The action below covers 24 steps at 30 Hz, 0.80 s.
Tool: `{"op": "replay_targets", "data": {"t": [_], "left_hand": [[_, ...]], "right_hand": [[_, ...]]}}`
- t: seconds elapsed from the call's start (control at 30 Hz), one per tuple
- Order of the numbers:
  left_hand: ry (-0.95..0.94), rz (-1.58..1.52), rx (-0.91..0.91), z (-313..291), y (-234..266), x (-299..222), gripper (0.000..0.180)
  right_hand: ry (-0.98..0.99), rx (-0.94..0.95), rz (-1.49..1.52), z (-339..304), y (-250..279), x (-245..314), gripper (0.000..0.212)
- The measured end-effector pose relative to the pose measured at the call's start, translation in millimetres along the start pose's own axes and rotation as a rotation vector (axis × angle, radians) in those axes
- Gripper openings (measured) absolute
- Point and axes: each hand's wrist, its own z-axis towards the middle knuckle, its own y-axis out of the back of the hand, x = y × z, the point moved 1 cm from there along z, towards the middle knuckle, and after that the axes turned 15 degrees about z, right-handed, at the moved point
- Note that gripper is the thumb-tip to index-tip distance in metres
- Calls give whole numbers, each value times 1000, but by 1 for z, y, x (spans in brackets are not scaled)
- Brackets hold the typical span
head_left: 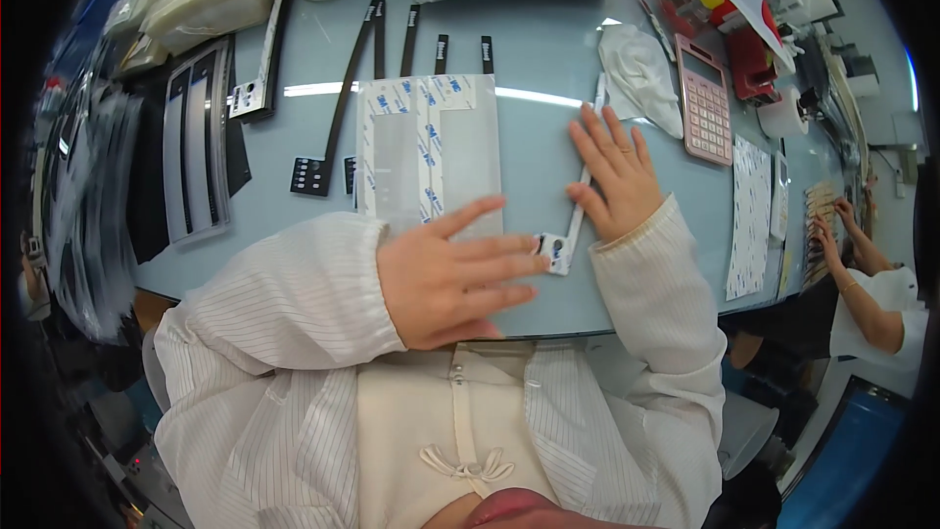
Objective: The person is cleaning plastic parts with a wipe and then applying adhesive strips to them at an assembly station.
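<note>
A narrow white strip with a square end [555, 253] lies face-down on the table, its long tail running away from me. My right hand [621, 181] rests palm down with fingers spread, its thumb and palm edge at the strip's tail. My left hand [458, 279] is stretched out with fingers apart, fingertips at the strip's square end; whether they touch it I cannot tell. Partly under the left hand lies a translucent sheet [392, 157] bearing white, blue-printed adhesive-backing pieces. Beside the sheet is a black flat strip with a square end [310, 176] carrying white marks.
More black strip ends [487, 54] stick out beyond the sheet. A pink calculator [704, 103], a crumpled white cloth [636, 73] and a printed backing sheet [750, 216] lie at right. Clear bags [93, 206] hang at left. Another person's hands [827, 235] work at far right.
</note>
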Motion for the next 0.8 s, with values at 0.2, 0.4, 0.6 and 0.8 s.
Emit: {"op": "replay_targets", "data": {"t": [0.2,0.4,0.6,0.8], "left_hand": [[513,399,58,-41,35,55,66],[824,261,60,-41,28,82,86],[886,216,53,-39,24,78,94],[819,64,-212,-36,36,69,84]], "right_hand": [[213,-202,85,8,12,-13,61],[-457,-79,911,46,-3,47,63],[-755,-56,1081,71,4,78,61],[-577,-203,1285,74,-2,69,36]]}}
